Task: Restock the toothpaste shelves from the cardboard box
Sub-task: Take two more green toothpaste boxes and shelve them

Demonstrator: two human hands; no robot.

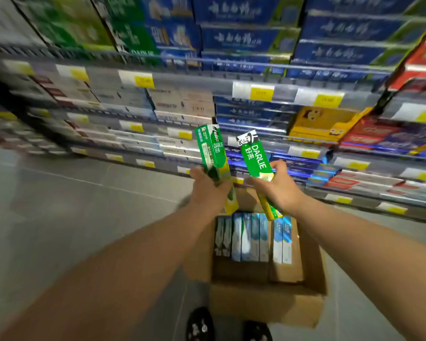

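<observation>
Gripping a green Darlie carton (213, 153) by its lower half, the left hand (208, 190) had its fingers wrapped right round it, from what I saw. Just beside it, not touching, a second Darlie carton (255, 156) sat in the right hand (278, 190), fingers curled round its bottom end. Both were up over the open cardboard box (266, 303) on the floor, blue packs (246, 237) standing inside, stocked shelves (202, 82) behind.

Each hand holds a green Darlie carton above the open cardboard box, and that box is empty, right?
Not empty: the head view shows a row of blue and white toothpaste cartons in the open brown cardboard box. Otherwise right: the left hand grips one green Darlie carton, the right hand the other green Darlie carton, above it.
</observation>
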